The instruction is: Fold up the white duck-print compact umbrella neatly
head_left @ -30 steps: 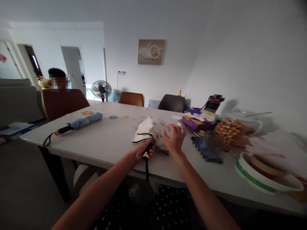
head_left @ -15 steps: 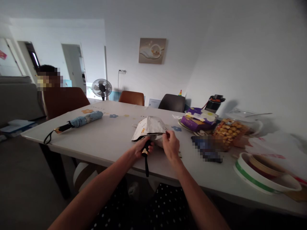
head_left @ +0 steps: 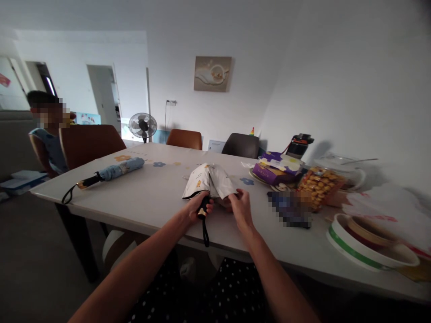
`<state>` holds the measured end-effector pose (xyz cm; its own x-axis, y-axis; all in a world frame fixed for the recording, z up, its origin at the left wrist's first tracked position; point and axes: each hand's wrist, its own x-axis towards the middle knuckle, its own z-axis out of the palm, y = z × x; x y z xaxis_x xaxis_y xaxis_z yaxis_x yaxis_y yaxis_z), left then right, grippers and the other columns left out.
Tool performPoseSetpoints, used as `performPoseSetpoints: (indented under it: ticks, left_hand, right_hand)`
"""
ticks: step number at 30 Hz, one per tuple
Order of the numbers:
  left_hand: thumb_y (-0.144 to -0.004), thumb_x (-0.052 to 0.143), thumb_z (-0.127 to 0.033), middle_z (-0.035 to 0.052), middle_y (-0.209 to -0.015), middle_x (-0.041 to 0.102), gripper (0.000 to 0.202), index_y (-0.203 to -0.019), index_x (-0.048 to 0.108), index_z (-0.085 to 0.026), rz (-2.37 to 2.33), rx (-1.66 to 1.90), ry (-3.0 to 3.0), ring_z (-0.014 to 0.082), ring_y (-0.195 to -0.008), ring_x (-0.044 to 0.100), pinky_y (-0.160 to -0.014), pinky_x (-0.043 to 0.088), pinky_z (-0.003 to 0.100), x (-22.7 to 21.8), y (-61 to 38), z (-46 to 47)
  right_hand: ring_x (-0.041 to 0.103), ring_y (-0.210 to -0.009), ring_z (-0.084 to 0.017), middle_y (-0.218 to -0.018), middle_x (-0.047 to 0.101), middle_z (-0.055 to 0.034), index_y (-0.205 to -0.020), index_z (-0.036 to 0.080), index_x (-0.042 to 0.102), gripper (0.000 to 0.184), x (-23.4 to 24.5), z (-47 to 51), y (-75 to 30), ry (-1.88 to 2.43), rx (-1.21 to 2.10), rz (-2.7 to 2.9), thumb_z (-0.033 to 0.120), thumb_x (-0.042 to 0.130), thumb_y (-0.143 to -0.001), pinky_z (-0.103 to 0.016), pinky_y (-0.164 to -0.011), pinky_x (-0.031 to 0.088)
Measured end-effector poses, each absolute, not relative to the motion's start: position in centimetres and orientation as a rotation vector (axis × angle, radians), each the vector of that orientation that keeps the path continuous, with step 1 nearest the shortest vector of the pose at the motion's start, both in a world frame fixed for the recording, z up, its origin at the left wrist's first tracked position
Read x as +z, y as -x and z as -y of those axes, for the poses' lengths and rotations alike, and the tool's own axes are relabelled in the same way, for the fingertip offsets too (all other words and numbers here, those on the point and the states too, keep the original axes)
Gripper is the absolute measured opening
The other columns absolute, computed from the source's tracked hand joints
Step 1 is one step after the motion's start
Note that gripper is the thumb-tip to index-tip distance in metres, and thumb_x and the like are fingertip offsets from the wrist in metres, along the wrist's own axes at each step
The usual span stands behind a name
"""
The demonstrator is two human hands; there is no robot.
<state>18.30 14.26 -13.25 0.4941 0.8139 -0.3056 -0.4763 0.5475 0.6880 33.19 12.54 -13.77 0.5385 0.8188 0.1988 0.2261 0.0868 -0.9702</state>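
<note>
1. Two hands hold the white umbrella, which lies in loose folds on the table, near its front edge.
2. The left hand is closed around the black handle; the strap hangs below. The right hand pinches the hem between thumb and fingers, as far as I can see.
3. I judge this umbrella to be light, with most weight toward the handle. Its cloth looks soft and thin, perhaps a little slippery; the ribs, hidden from me, are probably stiff but easy to bend.
4. For a firm hold I would take the handle; for the cloth I would take the hem, gently, one fold at a time.
5. At the left, the blue umbrella lies rolled, well apart from the hands.
6. At the right, a dark thing, blurred for me, limits the space. Beyond it are the purple box, the snacks and the bottle; the bowl is nearer to me.
7. One person is behind the left chair, away from the work.
</note>
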Motion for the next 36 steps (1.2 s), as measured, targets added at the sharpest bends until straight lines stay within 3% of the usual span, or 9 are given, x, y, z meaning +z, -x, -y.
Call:
performPoseSetpoints:
  ticks: [2, 4, 7, 10, 16, 21, 26, 30, 36]
  left_hand:
    - [-0.086, 0.042, -0.022, -0.0028, -0.06, 0.047, 0.009, -0.079, 0.041, -0.017, -0.676, 0.855, -0.612, 0.0044, -0.035, 0.039, -0.031, 0.031, 0.014, -13.2, -18.4, -14.0]
    - [-0.086, 0.042, -0.022, -0.0025, -0.06, 0.049, 0.009, -0.078, 0.042, -0.017, -0.692, 0.852, -0.649, 0.0049, -0.035, 0.04, -0.032, 0.034, 0.016, -13.0, -18.4, -13.8]
    - [-0.087, 0.04, -0.026, -0.0028, -0.054, 0.046, 0.017, -0.075, 0.044, -0.015, -0.744, 0.765, -0.671, 0.0054, -0.033, 0.039, -0.03, 0.033, 0.016, -12.6, -18.4, -13.4]
    - [-0.087, 0.036, -0.028, -0.0032, -0.05, 0.044, 0.023, -0.073, 0.047, -0.013, -0.744, 0.717, -0.631, 0.0052, -0.032, 0.038, -0.029, 0.031, 0.016, -12.0, -18.1, -13.1]
    - [-0.085, 0.046, -0.029, -0.0013, -0.056, 0.051, 0.019, -0.072, 0.045, -0.015, -0.655, 0.805, -0.578, 0.005, -0.034, 0.04, -0.029, 0.033, 0.016, -12.3, -17.9, -13.4]
    - [-0.083, 0.056, -0.039, -0.0036, -0.055, 0.047, 0.028, -0.072, 0.044, -0.016, -0.659, 0.81, -0.55, 0.0026, -0.033, 0.037, -0.028, 0.031, 0.014, -13.3, -18.0, -14.1]
    - [-0.08, 0.061, -0.029, -0.0042, -0.055, 0.046, 0.025, -0.071, 0.043, -0.016, -0.664, 0.832, -0.537, 0.0024, -0.035, 0.039, -0.029, 0.03, 0.012, -13.2, -18.0, -14.2]
    - [-0.086, 0.048, -0.044, -0.0043, -0.053, 0.043, 0.033, -0.071, 0.043, -0.016, -0.66, 0.799, -0.469, 0.003, -0.033, 0.036, -0.028, 0.029, 0.013, -12.8, -17.8, -14.0]
    - [-0.086, 0.039, -0.054, -0.0044, -0.053, 0.04, 0.04, -0.072, 0.04, -0.017, -0.6, 0.788, -0.361, 0.0036, -0.033, 0.034, -0.027, 0.027, 0.015, -12.4, -17.5, -14.0]
  right_hand:
    - [0.062, -0.083, -0.023, -0.1, 0.063, -0.011, -0.113, 0.015, 0.048, 0.06, -13.9, -12.7, -33.0, 1.529, 0.469, 1.084, 0.032, 0.065, -0.057, -0.027, -0.06, 0.05]
    - [0.062, -0.08, -0.023, -0.09, 0.065, -0.0097, -0.106, 0.014, 0.053, 0.054, -13.7, -12.7, -32.7, 1.567, 0.441, 1.142, 0.031, 0.068, -0.056, -0.027, -0.062, 0.048]
    - [0.056, -0.049, -0.016, -0.059, 0.059, -0.0013, -0.085, 0.017, 0.057, 0.021, -13.2, -12.6, -32.6, 1.534, 0.606, 1.003, 0.033, 0.057, -0.071, -0.025, -0.043, 0.04]
    - [0.045, -0.033, -0.013, -0.046, 0.052, 0.0025, -0.074, 0.02, 0.052, 0.016, -12.8, -12.4, -32.7, 1.407, 0.856, 0.731, 0.033, 0.046, -0.082, -0.023, -0.032, 0.032]
    - [0.045, -0.03, -0.012, -0.045, 0.055, 0.0013, -0.079, 0.018, 0.053, 0.034, -12.7, -12.5, -33.0, 1.276, 1.102, 0.588, 0.042, 0.033, -0.091, -0.021, -0.028, 0.032]
    - [0.047, -0.03, -0.012, -0.048, 0.059, -0.0019, -0.084, 0.014, 0.055, 0.044, -12.5, -12.5, -33.1, 1.231, 1.185, 0.555, 0.048, 0.027, -0.093, -0.021, -0.028, 0.033]
    - [0.048, -0.03, -0.011, -0.048, 0.059, -0.0001, -0.086, 0.014, 0.054, 0.034, -12.3, -12.5, -33.1, 1.209, 1.207, 0.513, 0.037, 0.03, -0.094, -0.02, -0.028, 0.035]
    - [0.048, -0.03, -0.01, -0.048, 0.059, -0.0001, -0.081, 0.013, 0.054, 0.029, -12.4, -12.5, -33.2, 1.176, 1.164, 0.495, 0.03, 0.033, -0.093, -0.02, -0.028, 0.035]
    - [0.049, -0.032, -0.01, -0.05, 0.06, 0.0001, -0.077, 0.014, 0.054, 0.024, -12.8, -12.5, -33.4, 1.141, 1.118, 0.486, 0.029, 0.04, -0.089, -0.02, -0.028, 0.036]
